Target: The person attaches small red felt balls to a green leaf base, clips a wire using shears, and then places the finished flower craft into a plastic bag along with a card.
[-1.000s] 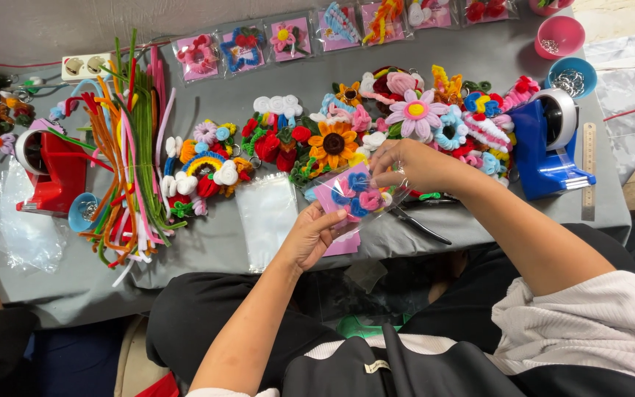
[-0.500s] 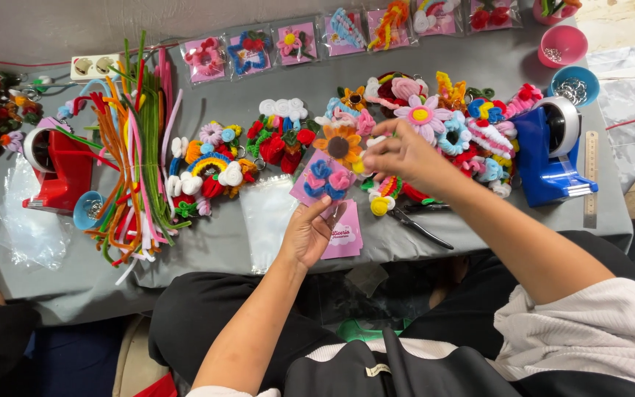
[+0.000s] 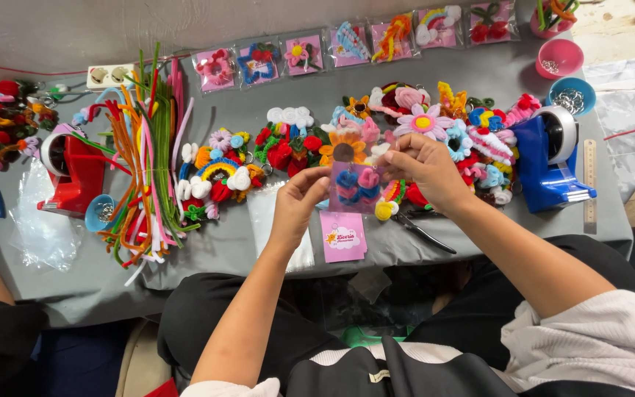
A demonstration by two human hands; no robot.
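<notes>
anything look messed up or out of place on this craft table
Nothing looks damaged or spilled. The pipe cleaners lie in a loose splayed heap, some ends hanging over the table edge. Both hands hold a pink packaged charm.

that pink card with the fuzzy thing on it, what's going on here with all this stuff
A person seated at a grey table holds a pink card with a blue and pink pipe-cleaner charm on it. The left hand grips its left edge and the right hand pinches the top right. A second pink card lies on the table just below. Beyond the hands sits a heap of finished charms, with loose pipe cleaners to the left and a blue tape dispenser to the right.
</notes>
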